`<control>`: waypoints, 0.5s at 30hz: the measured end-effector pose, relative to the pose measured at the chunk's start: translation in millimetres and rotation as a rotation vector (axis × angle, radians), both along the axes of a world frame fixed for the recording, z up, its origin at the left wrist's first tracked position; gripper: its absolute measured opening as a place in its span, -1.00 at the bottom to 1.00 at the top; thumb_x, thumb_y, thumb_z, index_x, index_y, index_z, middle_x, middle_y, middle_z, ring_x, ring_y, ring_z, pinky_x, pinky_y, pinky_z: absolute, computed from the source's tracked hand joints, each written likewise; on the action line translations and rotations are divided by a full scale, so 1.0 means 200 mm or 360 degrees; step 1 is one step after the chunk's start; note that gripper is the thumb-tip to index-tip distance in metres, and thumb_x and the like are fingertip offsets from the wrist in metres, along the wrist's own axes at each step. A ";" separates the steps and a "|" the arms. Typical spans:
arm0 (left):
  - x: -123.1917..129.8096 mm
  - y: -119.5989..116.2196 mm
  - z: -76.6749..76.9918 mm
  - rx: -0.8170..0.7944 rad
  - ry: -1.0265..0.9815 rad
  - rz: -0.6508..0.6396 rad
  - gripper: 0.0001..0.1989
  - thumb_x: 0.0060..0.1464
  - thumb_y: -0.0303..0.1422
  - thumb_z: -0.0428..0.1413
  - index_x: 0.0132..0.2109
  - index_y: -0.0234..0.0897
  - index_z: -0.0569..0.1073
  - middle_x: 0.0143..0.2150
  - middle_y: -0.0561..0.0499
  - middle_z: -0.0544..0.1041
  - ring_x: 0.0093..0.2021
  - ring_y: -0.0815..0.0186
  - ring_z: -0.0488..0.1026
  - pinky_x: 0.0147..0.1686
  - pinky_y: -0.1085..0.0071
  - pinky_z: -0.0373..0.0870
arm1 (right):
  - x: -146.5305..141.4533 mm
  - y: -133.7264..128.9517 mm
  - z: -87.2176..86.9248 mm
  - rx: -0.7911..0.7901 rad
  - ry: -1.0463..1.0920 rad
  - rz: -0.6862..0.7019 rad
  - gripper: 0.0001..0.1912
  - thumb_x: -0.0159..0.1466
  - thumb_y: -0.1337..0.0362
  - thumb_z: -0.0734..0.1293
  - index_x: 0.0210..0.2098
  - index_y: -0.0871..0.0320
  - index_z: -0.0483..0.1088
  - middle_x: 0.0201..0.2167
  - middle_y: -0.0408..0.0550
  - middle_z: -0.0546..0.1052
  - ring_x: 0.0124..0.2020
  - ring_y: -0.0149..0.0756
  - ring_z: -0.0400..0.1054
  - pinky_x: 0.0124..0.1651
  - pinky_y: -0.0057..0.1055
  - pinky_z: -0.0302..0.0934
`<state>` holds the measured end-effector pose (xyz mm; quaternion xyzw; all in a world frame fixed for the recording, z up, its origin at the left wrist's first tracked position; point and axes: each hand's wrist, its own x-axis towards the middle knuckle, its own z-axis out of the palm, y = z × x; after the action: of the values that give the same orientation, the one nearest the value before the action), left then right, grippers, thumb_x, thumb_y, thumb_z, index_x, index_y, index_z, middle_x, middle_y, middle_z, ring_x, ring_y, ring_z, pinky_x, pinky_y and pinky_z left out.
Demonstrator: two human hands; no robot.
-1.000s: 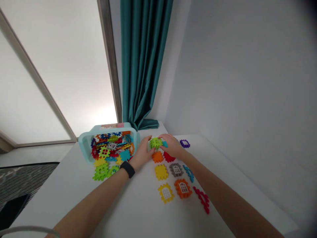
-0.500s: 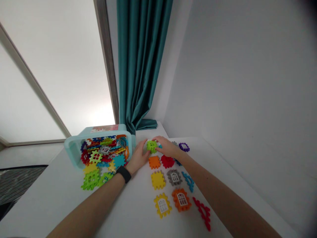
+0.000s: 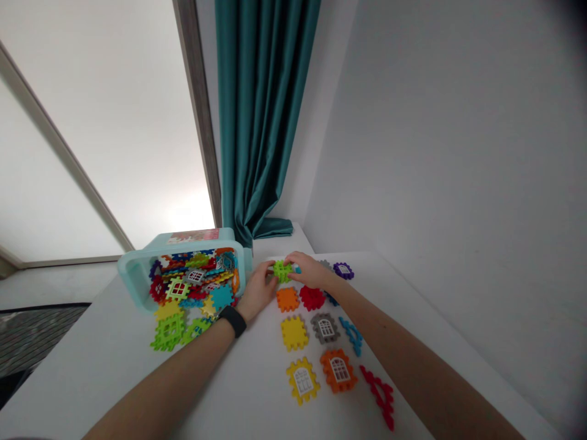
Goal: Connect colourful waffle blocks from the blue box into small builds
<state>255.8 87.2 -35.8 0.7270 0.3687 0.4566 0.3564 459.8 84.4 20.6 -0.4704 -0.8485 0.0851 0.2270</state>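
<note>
A bright green notched building tile [image 3: 282,271] is pinched between my two hands at the far end of the table. My left hand [image 3: 260,288], with a black band on its wrist, grips its left side. My right hand [image 3: 309,271] has its fingers on the right side, beside a small blue bit. Just nearer to me lie an orange tile [image 3: 288,299] and a red tile [image 3: 312,298]. Then come a yellow tile [image 3: 294,333] and a grey window tile [image 3: 325,329]. My right forearm hides part of a dark blue piece.
At left a pale turquoise tub [image 3: 132,278] lies on its side, pieces spilling out, green tiles [image 3: 167,333] in front. Nearer are a yellow window tile [image 3: 303,380], an orange window tile [image 3: 338,370] and a red roof-shaped piece [image 3: 378,397]. A green curtain [image 3: 261,122] hangs behind.
The green tile has turned slightly between my fingers, with both hands staying around it. The whole view has shifted a little; the laid-out pieces keep their arrangement.
</note>
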 end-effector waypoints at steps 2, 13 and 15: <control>0.00 0.00 0.00 -0.0026 -0.0005 -0.0004 -0.61 0.10 -0.54 0.12 0.09 -0.31 0.41 0.03 -0.17 0.53 -0.06 0.22 0.52 0.10 0.10 0.42 | 0.00 0.00 0.00 -0.0009 0.0006 0.0003 -0.74 0.14 0.46 0.43 -0.16 0.16 0.46 -0.14 0.00 0.53 -0.04 -0.18 0.42 0.10 -0.21 0.31; 0.02 0.00 0.00 -0.0055 0.0122 0.0065 -0.47 0.07 -0.48 0.20 0.21 -0.29 0.34 0.13 -0.21 0.49 0.00 0.18 0.50 0.10 0.15 0.43 | 0.00 0.01 -0.02 -0.0070 0.0053 0.0010 -0.74 0.15 0.45 0.44 -0.16 0.19 0.46 -0.12 0.04 0.52 -0.04 -0.16 0.41 0.13 -0.20 0.26; 0.02 0.00 0.00 -0.0045 0.0142 0.0084 -0.45 0.06 -0.47 0.21 0.21 -0.29 0.34 0.14 -0.21 0.49 0.00 0.17 0.51 0.09 0.15 0.44 | 0.00 0.02 -0.02 -0.0079 0.0057 0.0016 -0.75 0.15 0.44 0.43 -0.16 0.17 0.46 -0.13 0.02 0.51 -0.04 -0.17 0.41 0.13 -0.20 0.26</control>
<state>258.8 86.9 -36.0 0.7315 0.4097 0.4279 0.3376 460.0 87.4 17.1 -0.4699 -0.8443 0.1158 0.2301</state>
